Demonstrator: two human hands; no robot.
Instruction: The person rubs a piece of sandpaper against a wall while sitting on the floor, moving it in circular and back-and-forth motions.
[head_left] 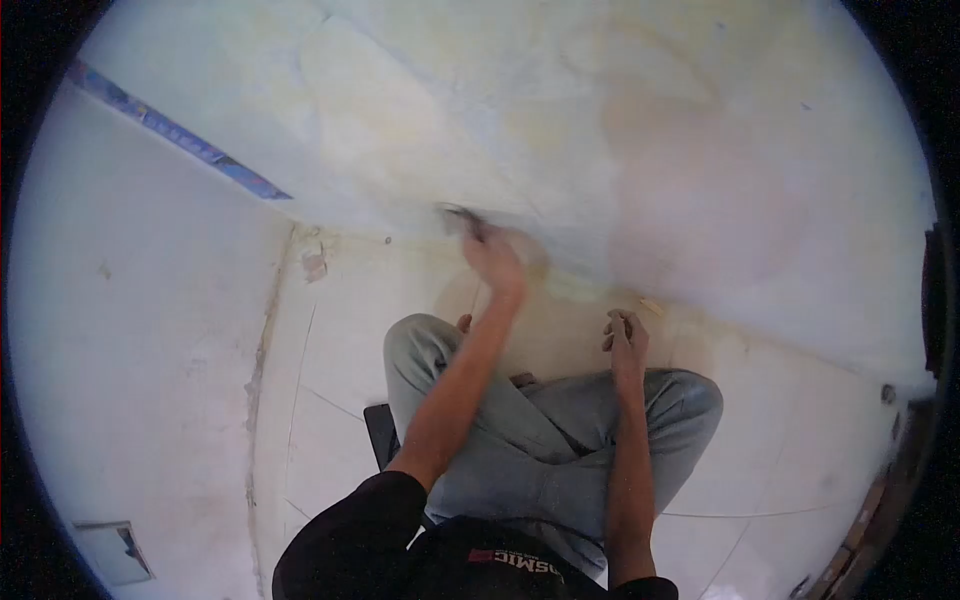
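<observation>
My left hand [495, 262] is stretched forward to the lower part of the pale wall [540, 130]. It is closed around a dark, flat tool [462, 216] that lies at the wall's surface; motion blur hides its exact kind. My right hand [625, 340] hangs above my right knee, near the foot of the wall. Its fingers are loosely bent and apart, and I see nothing in them. My legs in grey trousers [520, 430] are crossed beneath both arms.
Pale floor tiles [330, 360] surround me. A second wall [150, 330] stands on the left, with a blue printed strip [190, 140] near the corner. A small yellowish piece [651, 306] lies at the wall's foot. Beside my left thigh is a dark flat object [381, 433].
</observation>
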